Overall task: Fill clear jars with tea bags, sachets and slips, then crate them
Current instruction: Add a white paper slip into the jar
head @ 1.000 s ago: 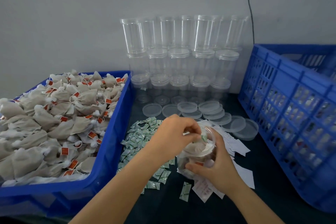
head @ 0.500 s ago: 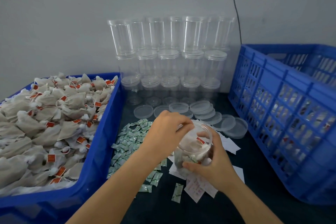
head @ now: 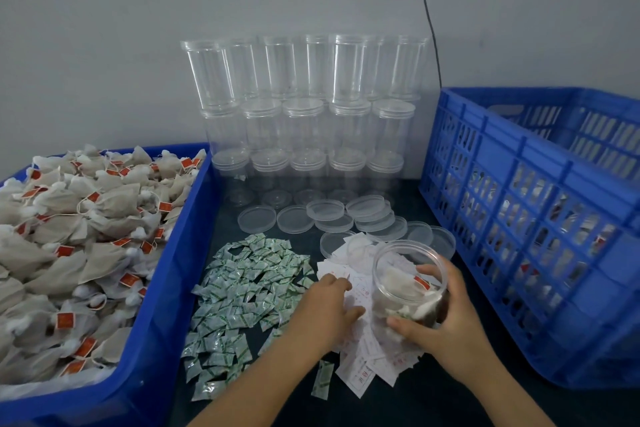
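A plain grey-white wall (head: 121, 28) fills the back of the view, evenly and softly lit. A thin black cable (head: 426, 10) runs down it at the right. Below lies a dark desk (head: 433, 402), its surface possibly cloth-covered.

At nine o'clock a blue tub (head: 149, 340) holds beige tea bags (head: 65, 253) with red tags. Mid-frame, the sachets (head: 242, 291) are white printed green; the slips (head: 360, 374) white with red print. A blue latticed crate (head: 540, 218) sits at three o'clock on the dark bench (head: 433, 402).
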